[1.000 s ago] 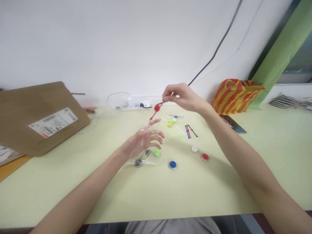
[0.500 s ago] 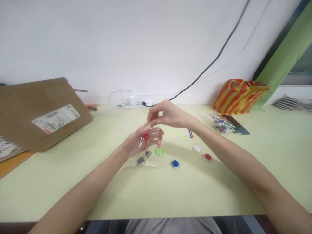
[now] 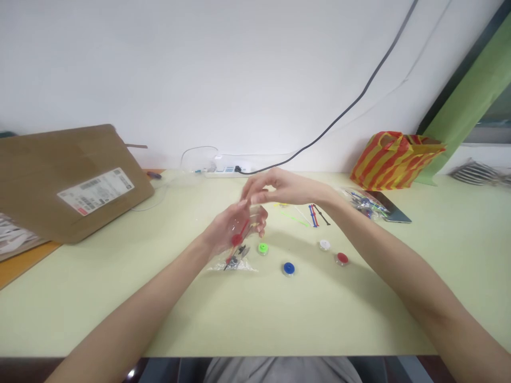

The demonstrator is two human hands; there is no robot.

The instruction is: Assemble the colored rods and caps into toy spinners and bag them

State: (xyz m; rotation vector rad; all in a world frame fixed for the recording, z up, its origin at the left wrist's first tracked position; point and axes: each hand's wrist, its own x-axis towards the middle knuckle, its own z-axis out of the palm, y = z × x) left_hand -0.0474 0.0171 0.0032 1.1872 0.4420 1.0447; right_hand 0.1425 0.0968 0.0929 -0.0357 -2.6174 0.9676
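Left hand curled around a small clear plastic bag, red round-headed plastic pin inside beneath its fingers, right hand loosely open, empty, just above.

Behind the left hand, the clear bag is mostly covered, and the red piece and dark pieces inside it blur together. The right hand, just above that hand, hides its own fingertips' contact. Left of the left hand, the cardboard box is cut off at the picture's edge. Both forearms run off the bottom edge.
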